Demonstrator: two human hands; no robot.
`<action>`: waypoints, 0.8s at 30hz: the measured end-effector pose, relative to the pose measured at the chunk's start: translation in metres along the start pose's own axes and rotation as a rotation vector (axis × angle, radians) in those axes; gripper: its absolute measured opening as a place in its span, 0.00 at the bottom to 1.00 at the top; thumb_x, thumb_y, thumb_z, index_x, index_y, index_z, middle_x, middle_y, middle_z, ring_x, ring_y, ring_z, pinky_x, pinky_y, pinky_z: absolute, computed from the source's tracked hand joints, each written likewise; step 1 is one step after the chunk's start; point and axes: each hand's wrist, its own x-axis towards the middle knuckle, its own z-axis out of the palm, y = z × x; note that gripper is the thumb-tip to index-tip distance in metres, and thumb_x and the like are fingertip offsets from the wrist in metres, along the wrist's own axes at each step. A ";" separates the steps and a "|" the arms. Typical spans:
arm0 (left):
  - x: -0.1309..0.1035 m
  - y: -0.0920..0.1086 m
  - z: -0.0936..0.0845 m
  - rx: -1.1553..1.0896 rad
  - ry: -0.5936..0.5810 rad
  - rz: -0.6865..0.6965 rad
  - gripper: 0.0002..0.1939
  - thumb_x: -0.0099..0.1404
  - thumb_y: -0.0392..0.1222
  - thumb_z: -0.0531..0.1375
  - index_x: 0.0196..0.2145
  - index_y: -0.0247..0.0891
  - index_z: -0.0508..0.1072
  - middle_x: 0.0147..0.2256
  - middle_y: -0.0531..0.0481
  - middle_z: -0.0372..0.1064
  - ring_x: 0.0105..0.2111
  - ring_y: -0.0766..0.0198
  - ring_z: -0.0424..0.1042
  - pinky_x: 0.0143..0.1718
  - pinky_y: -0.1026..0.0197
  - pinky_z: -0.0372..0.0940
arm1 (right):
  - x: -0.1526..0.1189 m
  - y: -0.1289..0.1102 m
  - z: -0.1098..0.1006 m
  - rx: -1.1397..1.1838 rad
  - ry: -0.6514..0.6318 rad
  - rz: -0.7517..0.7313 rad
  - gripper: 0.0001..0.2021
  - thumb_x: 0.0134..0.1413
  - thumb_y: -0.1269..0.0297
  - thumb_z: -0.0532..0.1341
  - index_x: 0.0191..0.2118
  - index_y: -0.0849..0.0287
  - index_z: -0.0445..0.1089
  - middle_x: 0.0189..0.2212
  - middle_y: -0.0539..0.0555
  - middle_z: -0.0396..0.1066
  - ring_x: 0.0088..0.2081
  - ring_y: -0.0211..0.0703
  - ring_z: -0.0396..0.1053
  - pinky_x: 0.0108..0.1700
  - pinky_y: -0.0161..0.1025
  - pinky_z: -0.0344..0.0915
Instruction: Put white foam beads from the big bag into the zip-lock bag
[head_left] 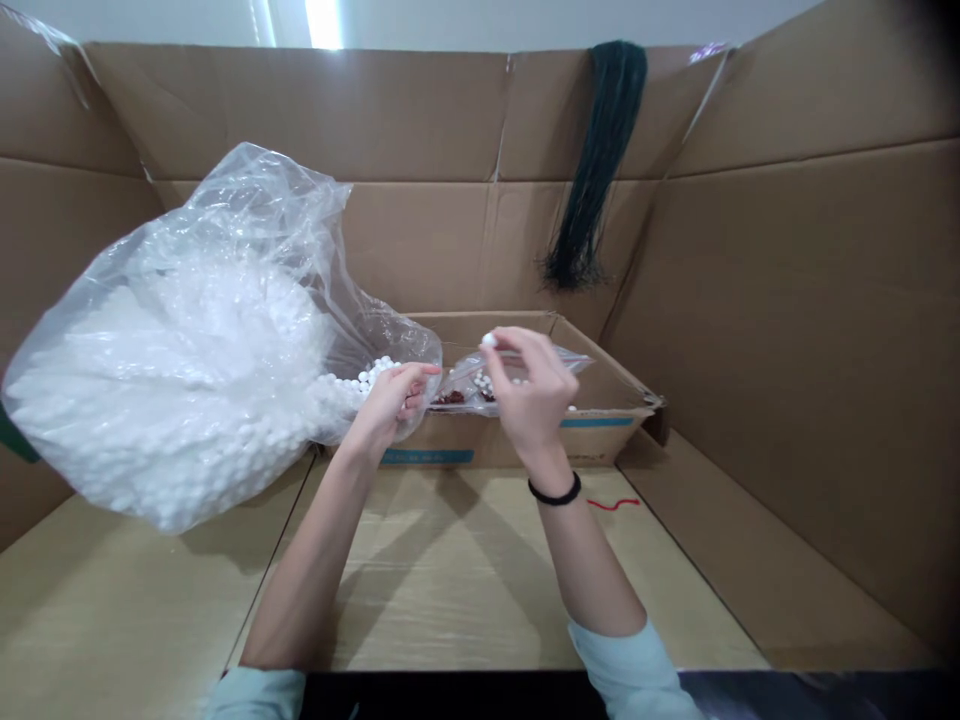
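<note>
My right hand (534,392) pinches a small white ball (490,340) between thumb and fingertips, above the cardboard box (517,440). At the mouth of a large clear plastic bag (255,215) is my left hand (393,400), its fingers curled and the index finger pointing right. What those curled fingers hold, if anything, is hidden. The bag is full of white balls (172,400), and some spill toward its mouth beside my left hand. Inside the box, behind my right hand, lies a clear zip bag (469,385) with white balls and reddish-brown pieces in it.
A bundle of dark green strands (607,160) hangs over the back cardboard wall (420,120). On the wooden table (450,590) a short red string (613,505) lies right of my right wrist. Another tall cardboard wall (817,330) stands at the right.
</note>
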 end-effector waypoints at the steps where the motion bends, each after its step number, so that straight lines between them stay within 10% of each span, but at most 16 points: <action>1: 0.000 0.000 0.001 -0.039 0.014 0.012 0.09 0.48 0.35 0.56 0.29 0.33 0.70 0.18 0.60 0.45 0.14 0.78 0.44 0.15 0.70 0.34 | 0.002 0.001 -0.002 -0.050 0.091 0.019 0.08 0.57 0.64 0.56 0.38 0.57 0.71 0.37 0.57 0.72 0.40 0.44 0.71 0.41 0.42 0.71; 4: 0.000 0.000 0.004 -0.147 0.021 0.028 0.11 0.40 0.30 0.51 0.25 0.34 0.66 0.19 0.59 0.49 0.14 0.78 0.46 0.14 0.71 0.36 | 0.006 0.012 0.002 -0.143 0.229 0.062 0.11 0.58 0.61 0.54 0.41 0.57 0.70 0.40 0.61 0.69 0.43 0.47 0.70 0.43 0.45 0.70; 9: -0.002 0.002 0.005 -0.198 -0.029 -0.006 0.12 0.37 0.27 0.49 0.24 0.33 0.63 0.20 0.58 0.52 0.14 0.79 0.47 0.13 0.71 0.39 | 0.013 0.038 0.021 -0.186 -0.057 -0.020 0.14 0.59 0.67 0.51 0.47 0.61 0.68 0.46 0.60 0.70 0.54 0.51 0.63 0.58 0.56 0.56; 14: 0.000 0.004 -0.001 -0.159 0.023 0.017 0.13 0.41 0.26 0.50 0.28 0.30 0.65 0.22 0.55 0.57 0.13 0.80 0.47 0.13 0.72 0.40 | 0.022 0.024 -0.006 -0.241 0.017 0.095 0.11 0.51 0.70 0.52 0.31 0.60 0.72 0.30 0.56 0.74 0.33 0.44 0.70 0.39 0.41 0.65; 18: -0.003 0.006 -0.001 -0.133 0.069 0.027 0.15 0.47 0.27 0.52 0.36 0.29 0.66 0.29 0.48 0.66 0.14 0.81 0.48 0.13 0.73 0.40 | 0.026 0.005 -0.030 -0.393 -0.468 0.238 0.11 0.45 0.67 0.56 0.17 0.60 0.68 0.15 0.52 0.68 0.21 0.38 0.63 0.26 0.35 0.54; 24: -0.005 0.005 0.000 -0.075 0.044 0.053 0.11 0.57 0.38 0.56 0.39 0.31 0.65 0.31 0.46 0.68 0.15 0.80 0.46 0.13 0.73 0.38 | 0.011 0.023 0.006 -0.332 -0.879 0.072 0.15 0.54 0.73 0.50 0.37 0.61 0.75 0.36 0.59 0.76 0.39 0.42 0.71 0.40 0.33 0.60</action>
